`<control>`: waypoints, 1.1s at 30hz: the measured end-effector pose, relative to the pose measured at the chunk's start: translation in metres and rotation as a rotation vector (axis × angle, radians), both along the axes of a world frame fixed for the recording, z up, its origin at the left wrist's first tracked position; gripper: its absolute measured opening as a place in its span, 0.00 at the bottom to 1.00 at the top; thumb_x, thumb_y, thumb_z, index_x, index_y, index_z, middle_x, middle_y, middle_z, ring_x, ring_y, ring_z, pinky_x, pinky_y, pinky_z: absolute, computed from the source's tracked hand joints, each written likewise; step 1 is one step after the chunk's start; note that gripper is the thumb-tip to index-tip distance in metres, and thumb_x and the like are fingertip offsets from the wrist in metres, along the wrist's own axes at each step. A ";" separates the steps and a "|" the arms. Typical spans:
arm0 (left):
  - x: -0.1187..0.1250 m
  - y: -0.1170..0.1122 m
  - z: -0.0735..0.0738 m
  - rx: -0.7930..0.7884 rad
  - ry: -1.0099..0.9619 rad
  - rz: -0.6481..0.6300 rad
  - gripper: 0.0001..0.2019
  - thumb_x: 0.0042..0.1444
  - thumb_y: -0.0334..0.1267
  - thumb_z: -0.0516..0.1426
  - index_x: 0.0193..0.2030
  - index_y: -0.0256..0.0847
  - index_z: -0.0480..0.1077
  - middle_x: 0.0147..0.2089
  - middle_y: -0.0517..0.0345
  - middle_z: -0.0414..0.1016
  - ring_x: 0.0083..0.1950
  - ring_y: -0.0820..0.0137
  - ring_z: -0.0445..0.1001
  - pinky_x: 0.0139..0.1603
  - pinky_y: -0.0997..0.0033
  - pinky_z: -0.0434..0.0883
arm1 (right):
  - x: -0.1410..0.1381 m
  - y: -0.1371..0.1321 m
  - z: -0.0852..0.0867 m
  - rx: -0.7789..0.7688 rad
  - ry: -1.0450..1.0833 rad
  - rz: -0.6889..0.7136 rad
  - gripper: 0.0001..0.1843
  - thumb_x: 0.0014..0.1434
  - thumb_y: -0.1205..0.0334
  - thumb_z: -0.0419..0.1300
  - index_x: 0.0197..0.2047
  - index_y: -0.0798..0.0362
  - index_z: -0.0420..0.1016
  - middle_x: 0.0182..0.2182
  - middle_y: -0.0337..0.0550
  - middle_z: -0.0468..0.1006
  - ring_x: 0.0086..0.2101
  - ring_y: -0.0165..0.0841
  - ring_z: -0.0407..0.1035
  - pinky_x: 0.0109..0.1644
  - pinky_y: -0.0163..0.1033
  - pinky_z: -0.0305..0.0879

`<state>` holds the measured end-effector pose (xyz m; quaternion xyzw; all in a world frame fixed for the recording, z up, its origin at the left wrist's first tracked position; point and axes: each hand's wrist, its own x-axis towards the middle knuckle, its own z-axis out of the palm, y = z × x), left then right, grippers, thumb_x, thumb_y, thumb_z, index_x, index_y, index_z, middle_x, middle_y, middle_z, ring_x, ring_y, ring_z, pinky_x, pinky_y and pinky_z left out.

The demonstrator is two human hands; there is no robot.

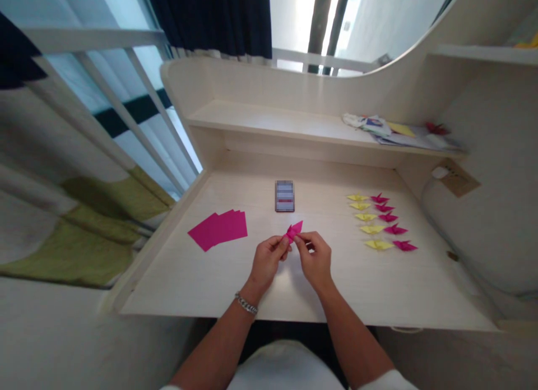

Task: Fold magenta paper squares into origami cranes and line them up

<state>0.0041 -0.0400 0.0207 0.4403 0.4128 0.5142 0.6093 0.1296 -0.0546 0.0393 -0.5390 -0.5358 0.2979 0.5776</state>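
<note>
Left hand (269, 261), right hand (316, 260) pinch pink paper (294, 230); bare desk (202, 289) toward front edge.

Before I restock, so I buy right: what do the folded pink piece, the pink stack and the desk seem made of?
The folded pink piece, pinched by left hand and right hand: thin matte paper, sharp creases. The pink stack: likely same paper, flat fanned sheets. The desk: probably wood-look laminate, faint grain.

Home bedroom: desk (210, 278), curtains (210, 20)
</note>
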 end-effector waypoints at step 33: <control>0.021 0.004 -0.006 0.124 0.214 0.078 0.20 0.49 0.44 0.62 0.16 0.39 0.59 0.17 0.66 0.56 0.22 0.76 0.53 0.23 0.74 0.52 | 0.026 0.000 0.003 0.003 -0.010 -0.165 0.07 0.56 0.57 0.61 0.33 0.51 0.77 0.29 0.42 0.75 0.30 0.33 0.67 0.31 0.36 0.61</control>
